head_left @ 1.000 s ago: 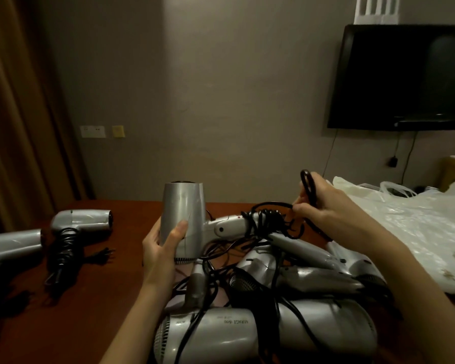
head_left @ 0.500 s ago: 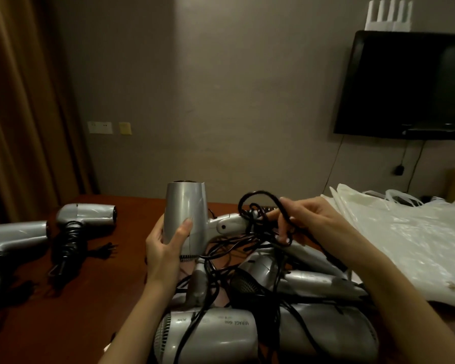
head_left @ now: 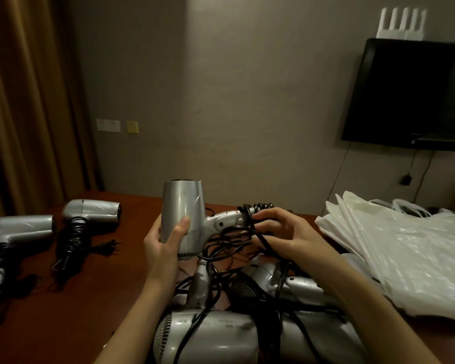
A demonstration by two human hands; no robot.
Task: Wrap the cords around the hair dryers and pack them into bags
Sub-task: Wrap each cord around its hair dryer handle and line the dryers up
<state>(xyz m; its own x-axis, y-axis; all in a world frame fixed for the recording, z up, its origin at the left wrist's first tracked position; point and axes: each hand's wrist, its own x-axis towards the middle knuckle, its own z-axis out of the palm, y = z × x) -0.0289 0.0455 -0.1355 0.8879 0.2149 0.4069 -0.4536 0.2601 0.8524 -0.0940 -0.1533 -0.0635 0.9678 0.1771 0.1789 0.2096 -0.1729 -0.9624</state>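
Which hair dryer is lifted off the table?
The hair dryer that the left hand grips by its barrel, while the right hand holds its cord. The other dryers lie on the table.

Left hand (head_left: 163, 243) grips silver dryer (head_left: 181, 214) by barrel, nozzle up, handle pointing right. Black cord (head_left: 258, 208) coiled round handle end. Right hand (head_left: 286, 236) pinches cord just beside coils; loose loops hang below. Dryer pile (head_left: 247, 334) with tangled cords lies nearest camera on table (head_left: 63, 311). Two wrapped dryers (head_left: 90, 214) at left, plug lying beside nearer one. White bags (head_left: 405, 250) at right. Dark TV (head_left: 410, 93) on wall; curtain (head_left: 24, 101) far left.
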